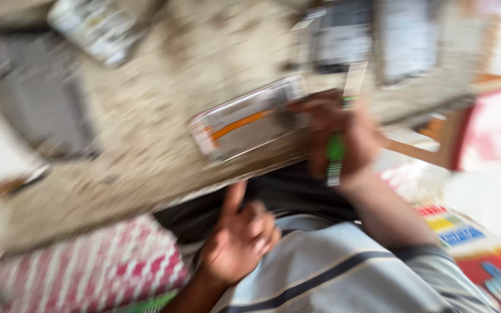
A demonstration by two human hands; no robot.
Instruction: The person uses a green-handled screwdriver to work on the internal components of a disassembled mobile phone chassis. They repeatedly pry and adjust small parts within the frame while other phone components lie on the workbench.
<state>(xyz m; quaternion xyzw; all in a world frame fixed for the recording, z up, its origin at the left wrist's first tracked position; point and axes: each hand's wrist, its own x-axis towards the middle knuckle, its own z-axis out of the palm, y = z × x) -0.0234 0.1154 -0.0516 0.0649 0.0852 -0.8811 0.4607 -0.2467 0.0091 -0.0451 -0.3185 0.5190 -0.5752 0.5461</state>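
Note:
The whole view is motion-blurred and tilted. My right hand [343, 136] is closed around a thin green pen-like stick [336, 152] with a striped lower end. It sits at the edge of a speckled stone slab [146, 133]. Right beside this hand, touching or nearly touching it, lies a flat white packet with an orange stripe [244, 124]. My left hand [240, 237] hangs lower, below the slab's edge and over dark cloth, fingers curled in and thumb sticking up. Nothing shows inside it. A pale blue striped sleeve [343, 272] covers my right arm.
A grey flat rectangle [36, 93] lies on the slab at left, a crumpled light packet [97, 26] at the top left, and dark blurred panels [366, 35] at the top right. Red-and-white patterned cloth [88, 272] is at bottom left, a colourful printed mat [471, 243] at bottom right.

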